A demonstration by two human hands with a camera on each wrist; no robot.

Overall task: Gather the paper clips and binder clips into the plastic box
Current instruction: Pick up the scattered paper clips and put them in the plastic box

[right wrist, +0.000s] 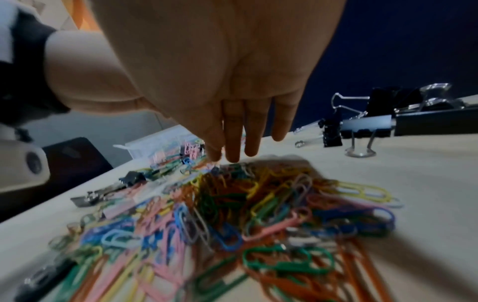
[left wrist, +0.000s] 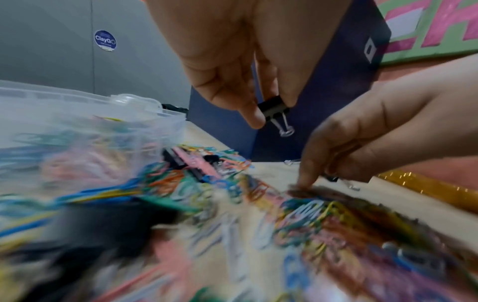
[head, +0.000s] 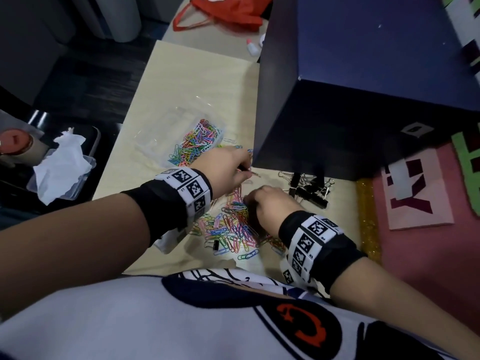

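A clear plastic box holding coloured paper clips stands on the pale table, left of my hands. My left hand hovers just right of the box and pinches a small black binder clip between thumb and finger. In front of it lies a loose pile of coloured paper clips. My right hand is on the far edge of that pile, its fingertips pointing down and touching the clips. Several large black binder clips lie to the right of it. Another small binder clip sits in the pile.
A tall dark blue box stands right behind the hands. A gold glitter strip and a pink board border the table's right side. A tissue-filled container sits off the left edge; a red bag lies far back.
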